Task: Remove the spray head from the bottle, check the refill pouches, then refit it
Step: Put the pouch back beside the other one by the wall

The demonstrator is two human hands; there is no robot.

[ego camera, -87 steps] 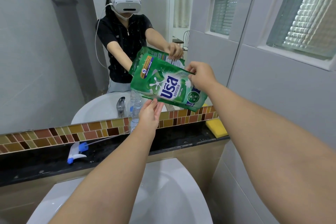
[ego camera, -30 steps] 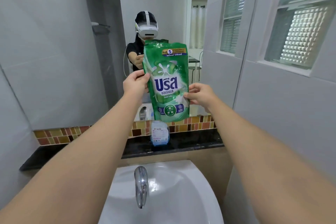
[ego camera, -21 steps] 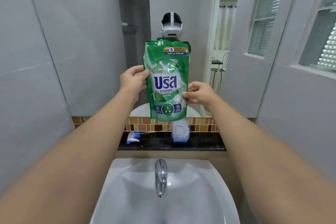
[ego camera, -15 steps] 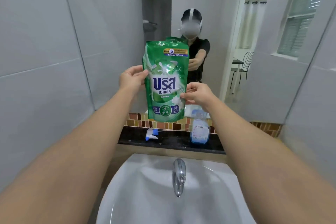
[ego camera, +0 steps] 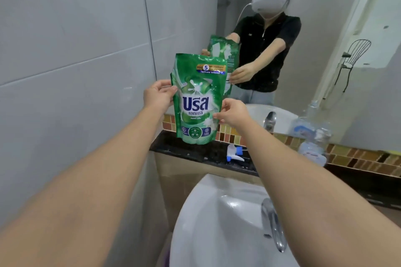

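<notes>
I hold a green refill pouch (ego camera: 198,99) upright in front of the mirror, above the left end of the black ledge. My left hand (ego camera: 157,94) pinches its left edge and my right hand (ego camera: 233,114) grips its right edge lower down. The white and blue spray head (ego camera: 233,154) lies on its side on the black ledge (ego camera: 195,151), off the bottle. The clear spray bottle (ego camera: 313,147) stands open-necked on the ledge to the right, with a little blue liquid in it.
A white sink (ego camera: 219,223) with a chrome tap (ego camera: 272,223) lies below my arms. A mirror (ego camera: 314,28) fills the wall ahead and reflects a person with the pouch. Grey tiled wall (ego camera: 76,50) stands close on the left.
The pouch went from tilted to upright in both hands. The view has swung left and closer, so the bottle and spray head now sit to the right of the pouch.
</notes>
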